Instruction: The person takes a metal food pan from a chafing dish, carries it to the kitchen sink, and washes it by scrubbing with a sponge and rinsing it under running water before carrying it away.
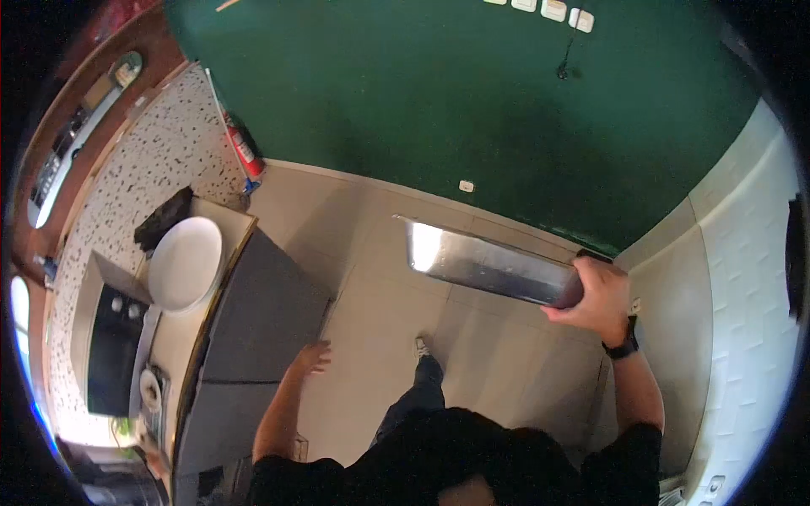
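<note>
My right hand point(597, 297) is wrapped round the right end of a long, shiny steel food pan point(494, 268), which is held up off the floor and slightly tilted. A dark watch point(623, 341) is on that wrist. My left hand point(313, 357) hangs low beside the grey cabinet front point(257, 329), its fingers stretched out and nothing in them. The far side of the pan is hidden from me.
On the left, a counter carries a large white round dish point(186, 263), a black bag-like item point(166, 218) and a dark appliance point(114, 350). A red fire extinguisher point(244, 152) stands by the green wall point(405, 101). White tiles point(751, 278) line the right.
</note>
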The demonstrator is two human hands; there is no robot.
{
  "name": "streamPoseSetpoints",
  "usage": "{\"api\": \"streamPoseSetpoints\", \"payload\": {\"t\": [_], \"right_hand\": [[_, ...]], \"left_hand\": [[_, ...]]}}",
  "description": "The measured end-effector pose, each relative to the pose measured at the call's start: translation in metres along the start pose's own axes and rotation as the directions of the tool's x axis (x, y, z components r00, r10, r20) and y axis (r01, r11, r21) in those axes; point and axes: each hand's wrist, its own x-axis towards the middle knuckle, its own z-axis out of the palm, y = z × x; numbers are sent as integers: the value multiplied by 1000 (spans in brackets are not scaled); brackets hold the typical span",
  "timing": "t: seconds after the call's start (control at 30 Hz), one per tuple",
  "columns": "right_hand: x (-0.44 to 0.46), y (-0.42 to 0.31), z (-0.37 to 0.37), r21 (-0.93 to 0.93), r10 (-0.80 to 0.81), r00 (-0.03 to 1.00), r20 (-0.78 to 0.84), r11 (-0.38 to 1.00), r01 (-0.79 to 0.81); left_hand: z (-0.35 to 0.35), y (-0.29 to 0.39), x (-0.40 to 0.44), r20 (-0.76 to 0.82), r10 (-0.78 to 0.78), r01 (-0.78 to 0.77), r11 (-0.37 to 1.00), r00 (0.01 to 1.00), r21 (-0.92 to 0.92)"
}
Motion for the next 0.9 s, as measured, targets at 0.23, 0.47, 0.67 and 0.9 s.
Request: {"api": "streamPoseSetpoints", "payload": {"t": [0.23,0.47,0.67,0.9], "right_hand": [[191,40,133,201,-445,892,77,884,423],[326,79,229,186,-580,803,138,811,554],[472,123,313,418,-435,894,-104,797,437],[576,214,585,242,-39,744,667,956,-167]], "left_hand": [[28,268,102,404,462,121,528,790,-841],[-26,324,223,-47,372,-163,289,927,-943],[-94,416,263,-484,147,-504,165,863,-848],[-195,527,257,-632,-43,-620,147,774,-770]]}}
